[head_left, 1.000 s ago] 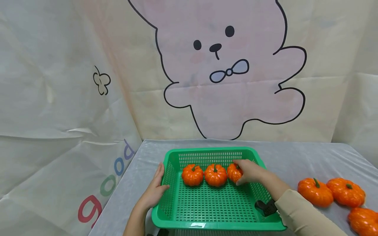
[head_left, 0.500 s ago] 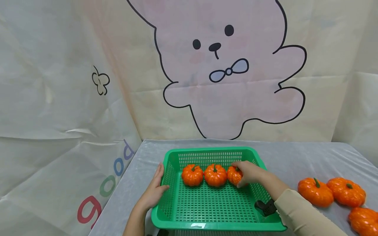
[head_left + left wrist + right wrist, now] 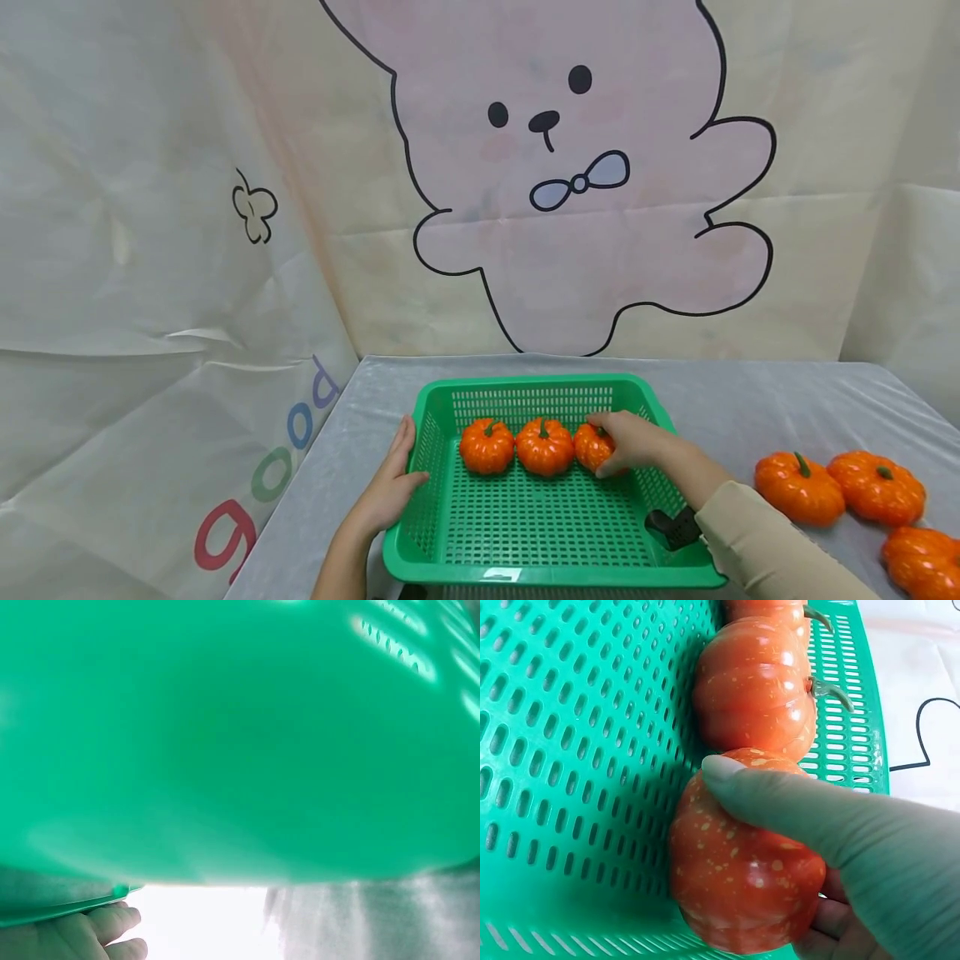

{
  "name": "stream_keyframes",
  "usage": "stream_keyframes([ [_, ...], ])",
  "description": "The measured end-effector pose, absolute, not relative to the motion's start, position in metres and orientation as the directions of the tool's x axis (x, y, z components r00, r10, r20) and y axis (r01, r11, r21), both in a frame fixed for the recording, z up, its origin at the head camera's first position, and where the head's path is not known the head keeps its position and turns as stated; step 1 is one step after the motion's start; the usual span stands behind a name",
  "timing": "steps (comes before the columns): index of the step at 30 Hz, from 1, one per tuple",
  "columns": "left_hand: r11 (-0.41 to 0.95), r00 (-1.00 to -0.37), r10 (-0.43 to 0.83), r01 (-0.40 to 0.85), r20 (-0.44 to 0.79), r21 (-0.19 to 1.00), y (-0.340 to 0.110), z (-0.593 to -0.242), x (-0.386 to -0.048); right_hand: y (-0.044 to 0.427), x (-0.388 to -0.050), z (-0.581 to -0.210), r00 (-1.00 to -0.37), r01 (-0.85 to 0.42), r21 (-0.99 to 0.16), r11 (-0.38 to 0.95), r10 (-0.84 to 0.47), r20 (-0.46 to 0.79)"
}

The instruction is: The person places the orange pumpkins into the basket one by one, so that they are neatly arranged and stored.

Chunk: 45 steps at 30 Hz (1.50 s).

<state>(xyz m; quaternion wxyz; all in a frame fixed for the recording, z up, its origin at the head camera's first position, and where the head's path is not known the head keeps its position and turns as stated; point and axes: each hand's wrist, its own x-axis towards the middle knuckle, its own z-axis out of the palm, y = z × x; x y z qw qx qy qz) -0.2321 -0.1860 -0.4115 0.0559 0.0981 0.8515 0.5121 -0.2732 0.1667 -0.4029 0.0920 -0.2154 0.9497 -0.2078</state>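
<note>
A green plastic basket (image 3: 555,525) sits on the table, with three small orange pumpkins in a row along its far side. My right hand (image 3: 637,442) reaches in and grips the rightmost pumpkin (image 3: 589,450), thumb on one side and fingers on the other. Up close in the right wrist view, the thumb (image 3: 772,799) lies across this speckled pumpkin (image 3: 742,877). Beside it are the middle pumpkin (image 3: 545,450) and the left pumpkin (image 3: 486,450). My left hand (image 3: 386,492) rests against the basket's left side, fingers straight along the outside and thumb at the rim.
Right of the basket lie a pumpkin (image 3: 801,492), another pumpkin (image 3: 879,490) and a third pumpkin (image 3: 926,562) at the frame edge. A grey cloth (image 3: 750,400) covers the table. Behind hangs a backdrop (image 3: 645,233) with a bear drawing.
My right hand's fingers have shifted slightly on the rightmost pumpkin. The left hand, basket and other pumpkins stay in place.
</note>
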Motion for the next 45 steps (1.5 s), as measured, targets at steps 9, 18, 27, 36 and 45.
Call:
stream_keyframes([
  [9,0.446,-0.974,0.226,0.111,0.008,0.888,-0.187,-0.411,-0.232,0.167,-0.275,-0.401,-0.88,-0.395,-0.444,0.804,-0.47,-0.068],
  [18,0.444,-0.974,0.228,0.114,0.011,0.889,-0.188,-0.411,-0.232,0.167,-0.272,-0.399,-0.884,-0.4,-0.462,0.792,-0.467,-0.035],
  [27,0.437,-0.974,0.225,0.108,0.008,0.893,-0.186,-0.413,-0.232,0.172,-0.261,-0.389,-0.89,-0.426,-0.482,0.766,-0.45,0.072],
  [36,0.431,-0.974,0.226,0.11,0.011,0.896,-0.186,-0.414,-0.232,0.173,-0.258,-0.38,-0.882,-0.445,-0.473,0.761,-0.464,0.084],
  [45,0.436,-0.974,0.226,0.105,0.004,0.894,-0.186,-0.411,-0.231,0.181,-0.253,-0.351,-0.899,-0.423,-0.477,0.771,-0.423,0.112],
])
